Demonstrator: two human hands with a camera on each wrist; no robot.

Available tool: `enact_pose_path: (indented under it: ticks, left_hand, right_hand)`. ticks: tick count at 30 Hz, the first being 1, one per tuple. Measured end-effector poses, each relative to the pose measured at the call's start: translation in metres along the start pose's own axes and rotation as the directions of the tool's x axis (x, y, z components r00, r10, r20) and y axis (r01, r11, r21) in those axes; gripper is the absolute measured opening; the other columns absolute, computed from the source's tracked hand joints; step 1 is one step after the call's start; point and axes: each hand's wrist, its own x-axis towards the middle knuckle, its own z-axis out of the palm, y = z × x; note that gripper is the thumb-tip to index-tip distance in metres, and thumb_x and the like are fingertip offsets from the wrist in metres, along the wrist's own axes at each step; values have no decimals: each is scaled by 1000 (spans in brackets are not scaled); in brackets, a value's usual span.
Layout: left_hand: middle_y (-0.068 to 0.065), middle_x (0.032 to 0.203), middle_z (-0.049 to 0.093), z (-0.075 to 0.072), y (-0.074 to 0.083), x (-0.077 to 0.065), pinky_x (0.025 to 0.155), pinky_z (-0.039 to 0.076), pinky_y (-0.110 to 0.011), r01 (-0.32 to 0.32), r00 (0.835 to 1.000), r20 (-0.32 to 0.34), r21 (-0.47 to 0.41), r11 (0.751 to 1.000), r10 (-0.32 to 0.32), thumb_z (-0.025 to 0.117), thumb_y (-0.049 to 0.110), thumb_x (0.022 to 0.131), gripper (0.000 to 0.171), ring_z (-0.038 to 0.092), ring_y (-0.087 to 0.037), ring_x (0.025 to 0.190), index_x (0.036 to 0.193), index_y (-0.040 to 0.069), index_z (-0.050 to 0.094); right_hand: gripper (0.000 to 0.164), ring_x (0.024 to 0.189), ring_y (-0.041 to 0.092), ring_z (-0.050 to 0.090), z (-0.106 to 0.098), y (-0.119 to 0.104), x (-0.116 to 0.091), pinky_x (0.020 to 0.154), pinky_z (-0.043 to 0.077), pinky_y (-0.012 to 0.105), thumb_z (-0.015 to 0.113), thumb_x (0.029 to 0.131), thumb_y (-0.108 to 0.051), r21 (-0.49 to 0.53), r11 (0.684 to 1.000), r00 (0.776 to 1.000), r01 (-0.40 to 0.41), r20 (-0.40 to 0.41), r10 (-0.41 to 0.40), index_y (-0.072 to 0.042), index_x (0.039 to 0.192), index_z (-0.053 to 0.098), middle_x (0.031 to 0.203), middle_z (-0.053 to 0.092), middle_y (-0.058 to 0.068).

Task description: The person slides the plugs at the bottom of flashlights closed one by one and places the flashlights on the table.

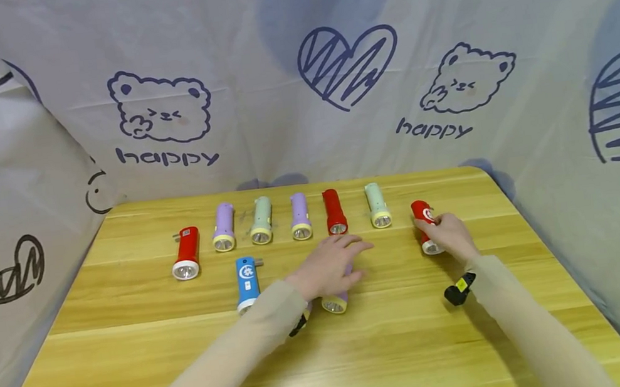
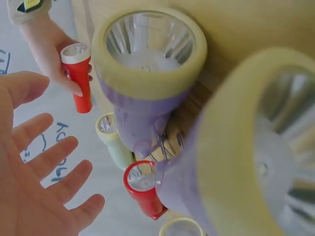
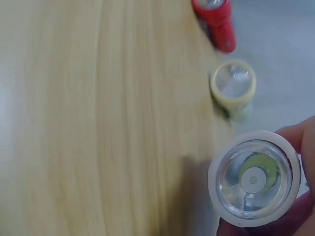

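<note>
Bench of flashlights; the step in hand looks like positioning one.
Left to right: red-and-white flashlight, blue flashlight, back row of five, left hand with fingers spread, holding nothing, two purple flashlights crowding it; right hand, fingers grasping the far-right red flashlight, likely needing steady placement.

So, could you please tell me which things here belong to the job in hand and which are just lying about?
Likely part of the job:
held red flashlight, in the right hand
two front purple flashlights, near the left hand

Seemingly just lying about:
blue flashlight
far-left red flashlight
back-row flashlights: two purple, two green, one red
</note>
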Motion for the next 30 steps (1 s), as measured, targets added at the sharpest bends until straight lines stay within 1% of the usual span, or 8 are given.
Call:
enact_pose_path:
  ticks: [3,6,10,15,17,20,24,30]
  left_hand:
    - [-12,152,50,-3,-5,-4,123,33,-47,2,1000,-24,-45,999,-3,56,34,102,52,45,-29,143,149,15,48]
    - [-12,153,48,-6,-10,-8,123,34,-47,21,999,-43,-95,995,-25,57,31,101,51,44,-30,144,149,15,47]
    - [-10,157,44,-12,-16,-16,123,34,-46,59,995,-64,-163,985,-70,58,27,101,52,41,-30,146,151,16,46]
    - [-9,157,44,-18,-21,-27,122,36,-46,90,986,-116,-258,962,-123,58,27,102,51,42,-29,146,151,16,45]
    - [-7,154,48,-20,-24,-30,121,37,-45,94,980,-142,-290,952,-140,58,25,102,49,44,-28,144,149,16,47]
    - [-4,151,52,-21,-28,-36,120,38,-44,108,968,-177,-336,936,-175,59,23,102,47,47,-25,142,147,18,49]
    - [-4,151,52,-21,-36,-45,118,42,-44,125,952,-207,-409,904,-225,60,21,101,48,50,-26,140,148,17,49]
    - [-8,150,53,-18,-48,-61,119,40,-46,150,928,-226,-504,851,-297,57,22,103,47,50,-28,140,148,13,48]
  right_hand:
    - [60,80,20,60,0,-8,-4,66,45,24,55,97,-54,46,999,999,26,-26,-24,3,112,64,99,67,15]
    - [62,80,17,60,0,-16,-7,67,46,21,56,97,-53,87,994,997,62,-42,-58,4,121,63,102,67,15]
    - [64,76,11,59,3,-31,-14,66,49,19,54,99,-52,179,979,995,99,-11,-98,4,127,60,101,65,13]
    - [58,70,5,57,7,-50,-25,63,50,19,54,101,-48,319,938,987,138,41,-159,5,123,60,91,64,4]
    - [56,69,4,57,9,-58,-29,62,50,19,54,102,-45,374,915,980,148,67,-186,7,123,58,88,62,1]
    - [55,70,4,57,12,-67,-35,62,51,20,53,103,-42,454,879,968,144,122,-221,8,127,55,89,61,-3]
    - [55,72,3,59,18,-77,-40,63,52,19,51,105,-35,569,814,942,121,192,-275,12,134,49,88,62,-8]
    - [52,75,6,61,29,-85,-46,64,54,20,46,107,-26,713,698,880,70,285,-380,17,136,41,87,63,-6]
